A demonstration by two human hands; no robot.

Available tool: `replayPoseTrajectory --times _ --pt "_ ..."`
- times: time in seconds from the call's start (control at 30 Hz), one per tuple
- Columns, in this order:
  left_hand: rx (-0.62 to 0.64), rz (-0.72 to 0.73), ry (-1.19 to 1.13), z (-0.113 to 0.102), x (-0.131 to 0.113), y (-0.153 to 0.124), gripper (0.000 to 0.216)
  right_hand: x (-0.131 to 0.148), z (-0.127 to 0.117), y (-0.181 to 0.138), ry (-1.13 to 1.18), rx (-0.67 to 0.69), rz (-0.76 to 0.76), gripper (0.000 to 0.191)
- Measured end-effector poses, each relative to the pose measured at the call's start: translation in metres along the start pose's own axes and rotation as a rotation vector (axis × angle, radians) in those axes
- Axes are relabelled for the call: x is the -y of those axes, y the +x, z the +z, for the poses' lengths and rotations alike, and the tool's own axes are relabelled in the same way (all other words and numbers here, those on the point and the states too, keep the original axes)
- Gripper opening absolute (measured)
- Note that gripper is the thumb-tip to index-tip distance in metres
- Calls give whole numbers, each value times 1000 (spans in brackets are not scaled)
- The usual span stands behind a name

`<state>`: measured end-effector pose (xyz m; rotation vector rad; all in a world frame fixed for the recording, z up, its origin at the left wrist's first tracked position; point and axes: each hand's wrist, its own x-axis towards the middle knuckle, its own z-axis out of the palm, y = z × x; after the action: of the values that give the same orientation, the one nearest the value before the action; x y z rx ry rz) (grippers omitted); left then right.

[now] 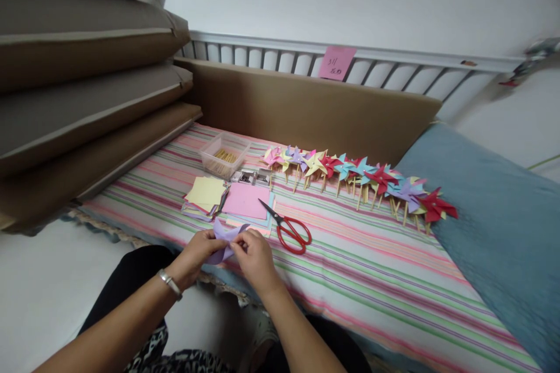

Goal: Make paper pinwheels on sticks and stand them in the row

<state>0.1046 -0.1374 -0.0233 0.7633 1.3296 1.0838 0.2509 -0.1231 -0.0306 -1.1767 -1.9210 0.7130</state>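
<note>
Between my two hands, over the near edge of the striped cloth, is a purple paper pinwheel (223, 232) with its points bent inward. My left hand (202, 249) pinches its left side. The fingers of my right hand (251, 253) are closed at its middle; whether a small pin is there, I cannot make out. Just beyond lie a pink paper stack (247, 200) and a pile of mixed coloured squares with a yellow sheet (205, 193) on top. Red-handled scissors (292, 234) rest to the right, blades pointing to the pink paper.
A clear plastic box (225, 154) holds thin wooden sticks, with small boxes of dark pieces (251, 177) beside it. Several finished pinwheels (363, 172) line the cloth (350, 268) on the right. Large brown cushions (87, 70) are stacked at left; a brown panel (306, 111) stands behind.
</note>
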Motion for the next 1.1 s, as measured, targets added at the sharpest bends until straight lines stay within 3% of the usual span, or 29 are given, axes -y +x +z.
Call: replayPoseTrajectory --times 0.3,0.67,0.77,0.87,1.0,1.1 --pt "79 -2 -14 1 -2 -3 18 -4 5 1 1 -25 44 13" --pt "13 17 95 -5 5 8 12 0 -3 0 -44 -62 25 10" --pt "41 15 147 -7 8 8 14 2 -12 1 -79 -107 -87 28" --pt "98 -2 214 -6 8 8 12 0 -14 3 -73 2 -142 44" --pt "166 -12 291 -2 10 7 9 -8 -7 2 -24 205 -7 48" --pt "190 0 323 0 14 8 7 -14 -2 1 132 250 93 52"
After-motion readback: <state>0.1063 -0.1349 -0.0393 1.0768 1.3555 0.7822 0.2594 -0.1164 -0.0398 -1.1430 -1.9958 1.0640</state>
